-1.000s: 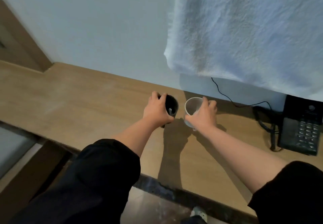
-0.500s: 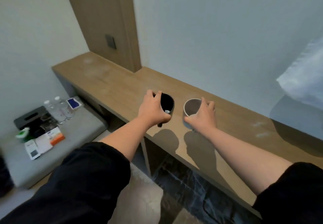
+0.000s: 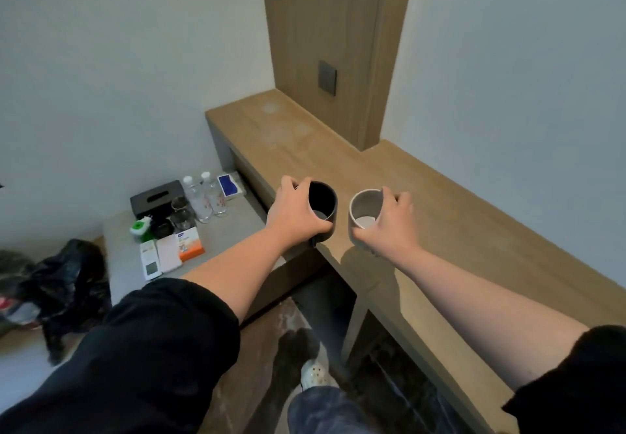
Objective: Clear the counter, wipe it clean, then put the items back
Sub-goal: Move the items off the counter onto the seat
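Both sets of fingers curl round mugs: my left hand (image 3: 294,211) grips the black mug (image 3: 322,198), my right hand (image 3: 386,223) the grey mug (image 3: 364,206), side by side over the counter (image 3: 474,230) edge. Advice: carry level, set them on the bench (image 3: 237,227) at nine o'clock, beside the bottles (image 3: 206,198).

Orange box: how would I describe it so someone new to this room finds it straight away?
Left of the wooden counter sits a lower grey bench crowded with small items. At the near edge of that cluster, beside two white packets, lies the orange box. It is the only orange thing there, white across its top.
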A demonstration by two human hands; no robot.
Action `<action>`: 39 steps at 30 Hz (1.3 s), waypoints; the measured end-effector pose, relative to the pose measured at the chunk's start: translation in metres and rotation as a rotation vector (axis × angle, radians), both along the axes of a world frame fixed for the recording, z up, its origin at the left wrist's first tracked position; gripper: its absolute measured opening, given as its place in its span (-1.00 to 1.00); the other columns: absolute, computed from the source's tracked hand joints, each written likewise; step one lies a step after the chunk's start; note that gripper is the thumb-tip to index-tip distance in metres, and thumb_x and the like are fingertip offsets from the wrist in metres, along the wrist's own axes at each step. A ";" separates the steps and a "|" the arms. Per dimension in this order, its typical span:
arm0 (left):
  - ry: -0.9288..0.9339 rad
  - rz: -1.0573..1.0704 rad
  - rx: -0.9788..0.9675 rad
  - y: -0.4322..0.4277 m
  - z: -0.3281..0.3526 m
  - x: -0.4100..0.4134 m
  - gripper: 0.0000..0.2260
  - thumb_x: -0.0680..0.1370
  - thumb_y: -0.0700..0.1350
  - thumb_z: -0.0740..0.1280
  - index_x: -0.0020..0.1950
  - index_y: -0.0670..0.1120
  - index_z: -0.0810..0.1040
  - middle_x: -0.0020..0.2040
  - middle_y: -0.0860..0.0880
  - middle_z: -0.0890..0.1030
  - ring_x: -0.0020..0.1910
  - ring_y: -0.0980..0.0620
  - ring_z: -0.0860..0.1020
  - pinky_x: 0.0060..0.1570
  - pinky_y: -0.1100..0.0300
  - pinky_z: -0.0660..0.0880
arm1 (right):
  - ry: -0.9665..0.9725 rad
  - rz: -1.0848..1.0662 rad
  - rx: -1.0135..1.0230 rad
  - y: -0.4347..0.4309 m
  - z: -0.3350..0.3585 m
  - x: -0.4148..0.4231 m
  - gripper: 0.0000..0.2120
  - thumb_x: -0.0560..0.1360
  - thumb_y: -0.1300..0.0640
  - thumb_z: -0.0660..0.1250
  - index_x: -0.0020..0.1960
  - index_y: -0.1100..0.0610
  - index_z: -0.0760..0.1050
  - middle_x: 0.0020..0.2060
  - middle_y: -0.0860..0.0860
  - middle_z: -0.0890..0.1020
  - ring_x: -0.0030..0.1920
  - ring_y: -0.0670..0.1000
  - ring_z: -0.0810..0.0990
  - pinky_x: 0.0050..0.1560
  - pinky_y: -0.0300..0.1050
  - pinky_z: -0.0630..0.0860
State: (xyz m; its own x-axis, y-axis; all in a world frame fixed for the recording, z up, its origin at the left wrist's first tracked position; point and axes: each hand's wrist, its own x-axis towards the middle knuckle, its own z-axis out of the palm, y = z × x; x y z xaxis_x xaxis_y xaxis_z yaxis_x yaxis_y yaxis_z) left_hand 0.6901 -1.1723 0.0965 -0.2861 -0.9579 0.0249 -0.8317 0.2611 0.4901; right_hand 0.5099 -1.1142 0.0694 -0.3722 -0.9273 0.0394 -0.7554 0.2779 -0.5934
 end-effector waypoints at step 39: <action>0.007 0.279 0.356 -0.331 -0.323 0.314 -0.20 0.33 0.11 0.52 0.45 0.05 0.20 0.39 -0.03 0.20 0.39 -0.03 0.29 0.23 0.02 0.50 | 0.103 0.358 0.478 -0.403 -0.278 0.310 -0.01 0.32 0.02 0.53 0.55 0.14 0.00 0.39 0.04 0.14 0.39 0.07 0.27 0.27 -0.12 0.42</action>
